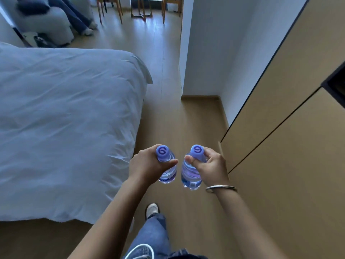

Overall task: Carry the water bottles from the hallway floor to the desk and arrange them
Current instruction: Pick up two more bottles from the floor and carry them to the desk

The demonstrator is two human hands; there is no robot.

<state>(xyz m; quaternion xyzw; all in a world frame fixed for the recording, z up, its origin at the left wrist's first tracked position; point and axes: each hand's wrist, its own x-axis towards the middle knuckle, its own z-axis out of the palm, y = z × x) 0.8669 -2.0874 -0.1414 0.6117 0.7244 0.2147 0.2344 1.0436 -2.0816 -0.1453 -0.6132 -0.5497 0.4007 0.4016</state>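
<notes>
Between bed (65,109) and wardrobe (289,128): left hand (149,165) and right hand (211,167) each gripped bottle neck, left bottle (169,173), right bottle (190,174). Carrying step; next likely walk on to surface, unseen.

A dark swirl mark, reading like a "6" or a "9", is showing on the flat top of the pale blue cap (162,151) of the left water bottle (169,174). The same swirl is showing on the cap (197,150) of the right water bottle (191,173). No other lettering, brand name or number is coming through legibly; the bottles' wrappers are showing only blurred blue bands.
</notes>
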